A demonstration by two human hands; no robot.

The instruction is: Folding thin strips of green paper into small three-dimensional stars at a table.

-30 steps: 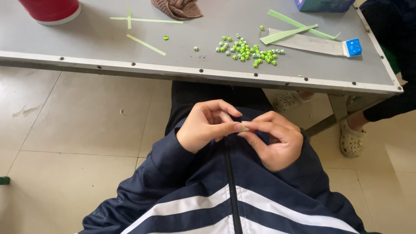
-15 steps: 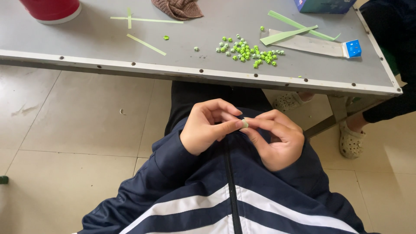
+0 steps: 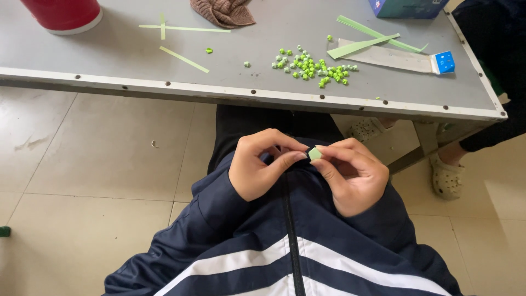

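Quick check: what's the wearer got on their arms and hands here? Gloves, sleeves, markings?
No gloves: the left hand and right hand are bare, with no rings or watch visible. Both arms wear long sleeves of a dark navy zip-up jacket, cuffs reaching the wrists. White stripes run across the jacket lower down, with a dark zip at the centre.

Soft, even daylight here, sharp focus throughout; a dim shadow sits under the grey table (image 3: 383, 107), no glare, slight wide-angle stretch.
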